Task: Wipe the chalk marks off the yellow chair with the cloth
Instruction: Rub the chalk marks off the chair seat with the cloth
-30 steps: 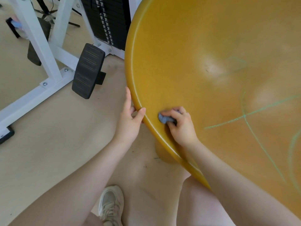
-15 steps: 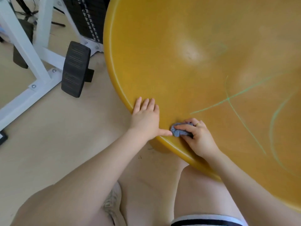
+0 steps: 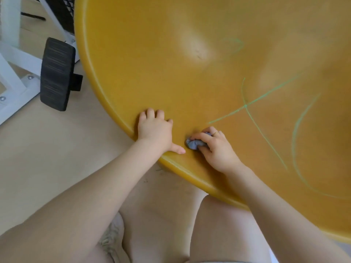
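Observation:
The yellow chair (image 3: 152,63) fills the upper right of the head view, its curved rim running from top left to lower right. Green chalk marks (image 3: 247,107) cross its surface to the right of my hands, with a fainter scribble (image 3: 235,44) higher up. My right hand (image 3: 214,149) grips a small bunched grey-blue cloth (image 3: 194,144) and presses it on the seat near the rim. Flat on the chair just left of the cloth lies my left hand (image 3: 154,130), fingers spread, thumb pointing toward the cloth.
A black ribbed pedal (image 3: 57,74) on a white metal gym frame (image 3: 11,78) stands left of the chair on the pale wooden floor (image 3: 47,158). A black weight stack (image 3: 62,14) is behind it. My bare knees and a light shoe (image 3: 112,236) are below.
My left hand left the chair's rim and now lies flat on the seat beside the cloth. The right hand with the cloth stays near the rim; the view shifted.

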Action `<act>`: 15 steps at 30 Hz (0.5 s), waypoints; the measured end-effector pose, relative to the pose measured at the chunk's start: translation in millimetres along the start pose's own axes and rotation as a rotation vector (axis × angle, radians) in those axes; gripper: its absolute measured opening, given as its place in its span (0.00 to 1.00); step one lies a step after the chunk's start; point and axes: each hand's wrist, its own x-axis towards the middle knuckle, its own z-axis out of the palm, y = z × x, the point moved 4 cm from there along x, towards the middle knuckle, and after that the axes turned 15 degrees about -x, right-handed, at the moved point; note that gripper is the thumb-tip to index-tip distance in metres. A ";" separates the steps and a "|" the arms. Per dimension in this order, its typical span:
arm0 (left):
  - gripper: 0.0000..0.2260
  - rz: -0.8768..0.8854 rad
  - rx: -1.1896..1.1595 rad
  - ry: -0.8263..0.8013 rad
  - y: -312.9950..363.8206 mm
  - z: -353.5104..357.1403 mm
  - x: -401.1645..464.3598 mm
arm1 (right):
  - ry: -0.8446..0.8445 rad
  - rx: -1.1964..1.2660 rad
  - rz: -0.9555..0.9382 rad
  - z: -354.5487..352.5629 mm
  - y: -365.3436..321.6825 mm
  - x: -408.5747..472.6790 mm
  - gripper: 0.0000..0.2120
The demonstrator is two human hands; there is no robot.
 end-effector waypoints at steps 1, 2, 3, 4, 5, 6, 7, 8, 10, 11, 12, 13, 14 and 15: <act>0.46 0.019 0.011 0.001 5.2 -1.7 5.3 | -0.013 0.013 -0.016 -2.5 2.6 -12.1 0.15; 0.46 0.040 0.018 -0.015 9.9 -2.2 10.8 | -0.017 0.028 -0.024 -3.6 4.5 -20.4 0.15; 0.47 0.056 0.016 -0.045 13.7 -1.4 16.3 | -0.021 0.039 -0.030 -2.9 5.4 -23.9 0.15; 0.47 0.063 0.010 -0.081 16.4 0.0 21.7 | -0.019 0.040 -0.033 -1.3 6.1 -22.3 0.15; 0.47 0.063 -0.001 -0.118 18.4 2.1 26.1 | -0.005 0.030 -0.030 1.2 8.4 -15.4 0.16; 0.47 0.057 -0.012 -0.147 19.6 4.0 28.8 | 0.028 0.005 -0.020 3.2 12.6 -4.0 0.16; 0.47 0.046 -0.018 -0.166 20.4 5.8 30.1 | 0.068 -0.031 0.008 4.9 19.4 11.7 0.15; 0.47 0.034 -0.017 -0.177 20.1 7.4 30.7 | 0.104 -0.070 0.056 5.5 28.2 30.1 0.15; 0.47 0.030 -0.020 -0.193 17.7 11.7 31.9 | 0.131 -0.135 0.193 5.0 49.2 66.7 0.16; 0.46 0.033 -0.025 -0.200 16.6 13.5 31.9 | 0.132 -0.152 0.255 4.0 57.8 80.4 0.17; 0.46 0.035 -0.028 -0.203 16.3 14.4 31.5 | 0.136 -0.157 0.297 3.4 62.8 89.0 0.18; 0.46 0.032 -0.029 -0.204 16.0 14.6 30.4 | 0.143 -0.155 0.318 4.2 64.2 92.1 0.18; 0.46 0.030 -0.031 -0.205 16.2 14.5 29.6 | 0.150 -0.147 0.320 4.9 62.0 89.2 0.17; 0.46 0.030 -0.036 -0.203 16.9 14.2 29.5 | 0.153 -0.131 0.306 6.6 58.4 81.2 0.16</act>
